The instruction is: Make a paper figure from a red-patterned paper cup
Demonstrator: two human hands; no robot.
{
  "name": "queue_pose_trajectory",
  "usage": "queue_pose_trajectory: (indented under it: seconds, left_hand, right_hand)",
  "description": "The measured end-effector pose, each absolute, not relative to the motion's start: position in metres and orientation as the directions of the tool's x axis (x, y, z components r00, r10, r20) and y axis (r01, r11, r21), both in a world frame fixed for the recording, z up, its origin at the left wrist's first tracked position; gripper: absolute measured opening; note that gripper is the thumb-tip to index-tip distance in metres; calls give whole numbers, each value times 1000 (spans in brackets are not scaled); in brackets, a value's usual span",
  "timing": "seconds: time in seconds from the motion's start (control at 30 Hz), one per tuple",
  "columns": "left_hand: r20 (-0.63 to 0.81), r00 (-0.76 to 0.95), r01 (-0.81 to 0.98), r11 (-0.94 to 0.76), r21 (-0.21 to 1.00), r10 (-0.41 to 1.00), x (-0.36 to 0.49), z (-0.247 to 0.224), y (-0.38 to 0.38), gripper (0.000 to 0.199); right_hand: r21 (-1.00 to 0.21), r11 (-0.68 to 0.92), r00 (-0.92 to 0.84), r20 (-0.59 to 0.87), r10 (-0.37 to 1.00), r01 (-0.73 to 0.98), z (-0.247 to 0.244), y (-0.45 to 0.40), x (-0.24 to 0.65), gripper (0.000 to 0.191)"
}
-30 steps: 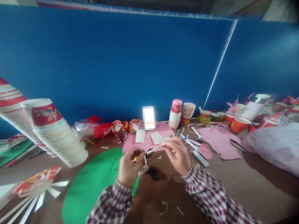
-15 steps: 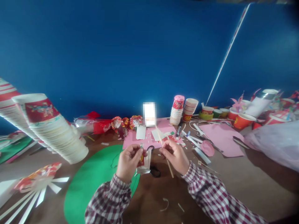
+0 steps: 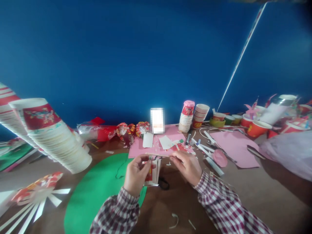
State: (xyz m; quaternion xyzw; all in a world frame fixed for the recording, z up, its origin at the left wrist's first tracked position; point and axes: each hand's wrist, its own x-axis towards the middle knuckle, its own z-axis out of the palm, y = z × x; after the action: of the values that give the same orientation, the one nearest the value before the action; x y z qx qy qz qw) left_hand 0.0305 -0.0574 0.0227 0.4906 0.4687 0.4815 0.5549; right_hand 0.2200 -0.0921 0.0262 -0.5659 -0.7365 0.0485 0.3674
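Observation:
My left hand [image 3: 138, 172] is closed, thumb and fingers pinched at the top of a small red and white cut paper cup [image 3: 149, 175]. Pale strips hang along the cup's right side, and its upper part is hidden by my fingers. My right hand [image 3: 186, 165] is closed on one end of a thin wooden stick [image 3: 159, 155]. The stick lies level, its other end reaching over the fingertips of my left hand. Black-handled scissors [image 3: 163, 184] lie partly behind the cup on the table.
A large green paper disc [image 3: 97, 191] spreads under my left arm. Tall leaning stacks of paper cups [image 3: 58, 139] stand at left, beside a cup cut into strips [image 3: 40, 195]. Pink sheets [image 3: 240, 149], paper scraps and two short cup stacks [image 3: 187, 117] lie farther back.
The stick has turned from steeply slanted to level, and its far end has come to my left fingertips. The cut cup in my left hand hangs a little more upright.

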Motion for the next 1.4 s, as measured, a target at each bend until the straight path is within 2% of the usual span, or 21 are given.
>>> queue_pose_trajectory:
  seconds: [0.43, 0.6, 0.9, 1.0, 1.1, 1.17, 1.27, 1.33, 1.4]
  left_hand:
    - [3, 83, -89, 4, 996, 997, 29, 33, -60, 33]
    - [46, 79, -30, -44, 999, 996, 28, 23, -58, 29]
    - [129, 115, 61, -137, 989, 985, 30, 22, -62, 31]
    - [123, 96, 113, -134, 985, 988, 26, 28, -59, 35]
    - [89, 78, 108, -98, 989, 993, 23, 28, -56, 34]
    - [122, 48, 128, -127, 984, 991, 22, 26, -55, 29]
    - [227, -11, 285, -215, 934, 974, 20, 22, -52, 27]
    - [266, -60, 381, -224, 897, 962, 18, 18, -51, 36]
    - [247, -105, 412, -184, 893, 963, 16, 13, -49, 46]
  right_hand:
    - [-426, 366, -103, 526, 844, 827, 21, -89, 223, 20]
    - [-377, 359, -135, 505, 852, 854, 28, -90, 221, 20]
    - [-408, 394, -185, 463, 867, 824, 33, -96, 212, 22]
    - [-392, 336, -139, 451, 881, 857, 29, -93, 218, 22]
    - [-336, 196, -43, 412, 910, 921, 21, -88, 229, 20]
    - [-264, 112, -11, 357, 934, 958, 15, -83, 237, 17]
    - [-153, 48, 7, 340, 941, 987, 9, -79, 244, 13]
    - [-151, 56, 6, 380, 925, 987, 9, -80, 243, 14]
    - [-228, 104, -9, 384, 923, 968, 12, -83, 234, 17]
